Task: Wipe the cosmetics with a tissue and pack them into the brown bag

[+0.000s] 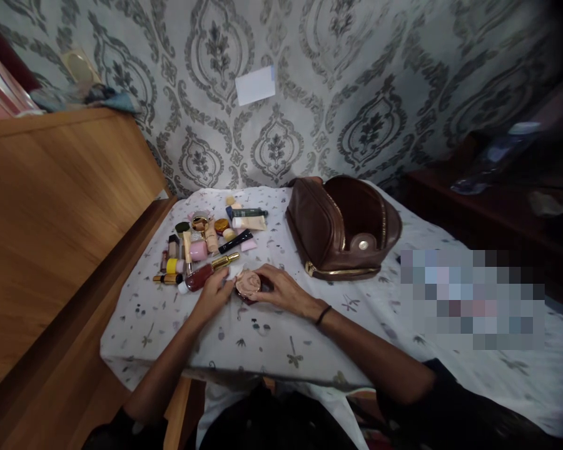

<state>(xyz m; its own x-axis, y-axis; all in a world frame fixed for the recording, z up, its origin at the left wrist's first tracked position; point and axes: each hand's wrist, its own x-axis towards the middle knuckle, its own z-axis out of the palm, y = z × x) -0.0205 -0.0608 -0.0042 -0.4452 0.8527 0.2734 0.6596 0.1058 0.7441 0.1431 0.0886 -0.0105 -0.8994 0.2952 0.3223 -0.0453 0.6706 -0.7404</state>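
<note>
Round jar: a jar with a rose-like swirl on its pinkish-gold lid point(248, 284) and dark sides sits on the desk point(267, 340), left of its middle and set back from the front edge.
Right hand: the right hand point(281, 290) grasps the jar from its right side, fingers curled around the far rim and thumb at the near side; a dark band point(323, 314) circles the wrist.
Left hand: the left hand point(212, 292) is just left of the jar, fingers partly bent; I cannot tell whether they grip anything.
Red bottle: a bottle of dark red liquid point(199, 277) with a gold top lies slantwise beside the left hand.
Cosmetics: toward the desk's back left corner crowd a pink jar point(198, 251), a yellow-banded container point(172, 267), a black tube point(236, 240) and a cream tube point(251, 223), among others.
Brown bag: a bag point(312, 219) stands unzipped near the back edge, right of the cosmetics.
Wall: patterned wallpaper point(276, 147) rises behind the back edge.
Left side: a wooden cabinet point(60, 194) flanks the desk's left edge.
</note>
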